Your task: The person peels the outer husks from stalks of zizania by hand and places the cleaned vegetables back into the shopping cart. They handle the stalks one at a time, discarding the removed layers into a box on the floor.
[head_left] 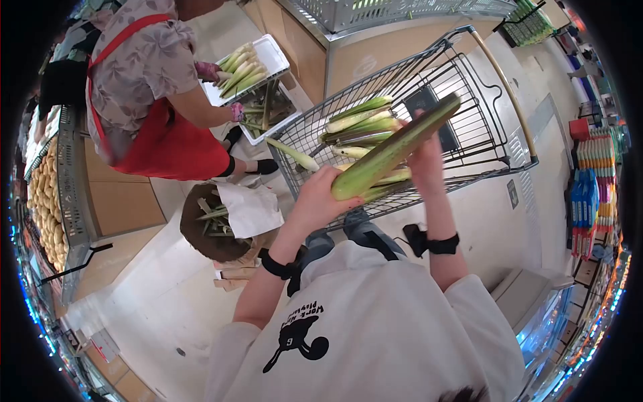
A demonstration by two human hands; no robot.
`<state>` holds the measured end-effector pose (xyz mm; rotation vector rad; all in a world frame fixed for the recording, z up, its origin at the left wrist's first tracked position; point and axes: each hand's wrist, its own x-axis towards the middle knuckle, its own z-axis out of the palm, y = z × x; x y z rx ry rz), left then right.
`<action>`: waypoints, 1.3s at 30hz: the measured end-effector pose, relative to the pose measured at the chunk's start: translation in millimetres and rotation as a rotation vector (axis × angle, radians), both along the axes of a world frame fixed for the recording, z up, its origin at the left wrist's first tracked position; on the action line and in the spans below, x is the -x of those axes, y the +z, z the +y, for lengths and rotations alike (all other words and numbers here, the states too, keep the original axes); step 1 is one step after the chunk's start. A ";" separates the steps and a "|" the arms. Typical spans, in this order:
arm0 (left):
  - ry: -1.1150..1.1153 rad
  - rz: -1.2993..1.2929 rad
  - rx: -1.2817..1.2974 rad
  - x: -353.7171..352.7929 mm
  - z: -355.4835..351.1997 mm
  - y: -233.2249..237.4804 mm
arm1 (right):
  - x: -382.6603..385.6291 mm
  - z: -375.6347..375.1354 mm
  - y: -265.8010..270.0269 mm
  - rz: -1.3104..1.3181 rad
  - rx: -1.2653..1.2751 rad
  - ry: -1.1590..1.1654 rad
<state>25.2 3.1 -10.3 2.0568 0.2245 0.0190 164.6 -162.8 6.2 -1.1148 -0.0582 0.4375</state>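
Observation:
A long green stalk that looks like an unpeeled water bamboo shoot (396, 149) slants across in front of me, above the cart. My left hand (317, 199) is closed around its thick pale lower end. Higher up, my right hand (424, 161) is at the stalk, slightly blurred, its fingers closed and partly hidden behind it. Under my hands, several more water bamboo shoots (362, 120) lie in the wire shopping cart (499, 124). One pale shoot (293, 154) rests near the cart's left side.
At the left, a co-worker in a red apron (167, 144) handles shoots at a white crate (273, 57). A bin of leafy trimmings (213, 224) stands on the floor beside me. Potatoes (45, 208) fill a far-left display; packaged goods (593, 194) line the right.

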 end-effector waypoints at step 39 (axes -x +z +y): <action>-0.207 0.175 0.374 -9.8 -1.9 52.7 | 16.2 45.1 47.8 0.198 0.064 0.004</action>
